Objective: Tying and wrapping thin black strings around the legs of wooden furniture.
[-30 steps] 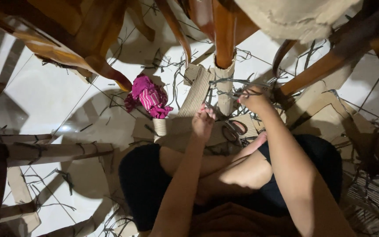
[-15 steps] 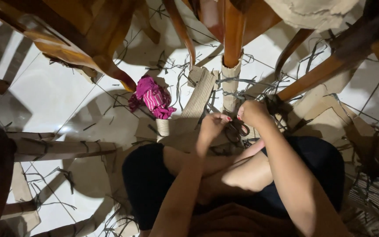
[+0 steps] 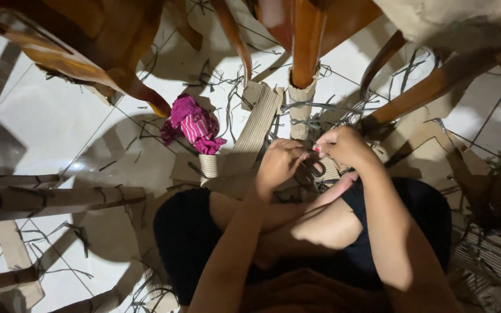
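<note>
My left hand (image 3: 278, 162) and my right hand (image 3: 345, 145) meet fingertip to fingertip just in front of a wooden chair leg whose foot is wrapped in corrugated cardboard (image 3: 300, 107). Both hands have their fingers pinched together on a thin dark strip (image 3: 314, 107) that runs from the tangle around that wrapped leg. A pair of scissors (image 3: 311, 171) lies on the floor right under my fingers. A strip of corrugated cardboard (image 3: 257, 124) leans beside the leg, to the left of my left hand. My crossed bare legs lie below my forearms.
A pink striped cloth (image 3: 193, 124) lies bunched on the white tile floor (image 3: 59, 122). Wooden chair legs (image 3: 129, 87) stand all around, some cardboard-wrapped (image 3: 65, 197). Flat cardboard pieces (image 3: 430, 145) and several loose dark strips litter the floor to the right.
My left hand has risen off the floor cardboard and moved right to meet my right hand. My right hand has drawn down and back from the strip tangle at the leg.
</note>
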